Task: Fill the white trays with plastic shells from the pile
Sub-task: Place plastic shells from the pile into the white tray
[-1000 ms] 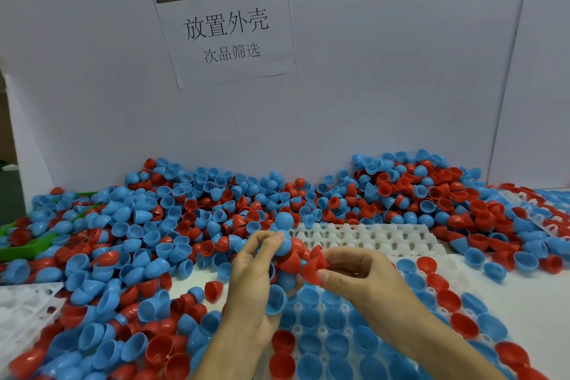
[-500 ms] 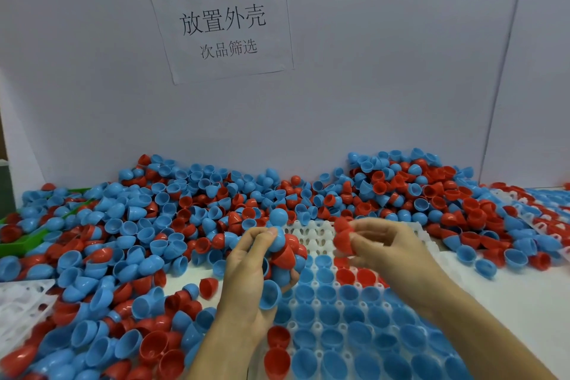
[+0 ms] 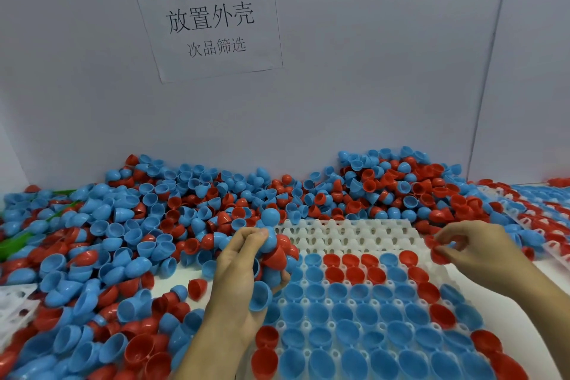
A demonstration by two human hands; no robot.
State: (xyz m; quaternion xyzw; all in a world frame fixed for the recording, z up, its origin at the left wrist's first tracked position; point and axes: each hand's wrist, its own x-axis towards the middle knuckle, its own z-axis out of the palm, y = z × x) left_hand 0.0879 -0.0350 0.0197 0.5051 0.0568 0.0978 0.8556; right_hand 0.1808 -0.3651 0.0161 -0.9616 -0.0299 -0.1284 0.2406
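I am mid-way through filling the tray point(image 3: 348, 230). My left hand point(image 3: 243, 281) sits at the tray's 9 o'clock edge, its fingers point(image 3: 249, 237) curled round a bunch of shells point(image 3: 273, 251), blue and red, stacked and spilling out of the grip; one blue shell pokes up above my fingertips. My right hand point(image 3: 481, 251) is out at the tray's 2 o'clock corner, fingers narrow and pinching a red shell point(image 3: 439, 256) just past the tray's edge, where the pile point(image 3: 129, 237) runs up against it. Whether that shell is still touching the pile I cannot tell.

The tray itself is full in its near rows, mostly blue with red down the right side and a short red run in the middle. The row towards 12 o'clock is partly filled and the two or three rows beyond it are bare white cups. The pile wraps the bench from 9 o'clock round to 2 o'clock.

So the step in hand, I judge, is seating this red shell. Next it should go open side up into the first empty cup right of the last red one, and then my left hand feeds another.
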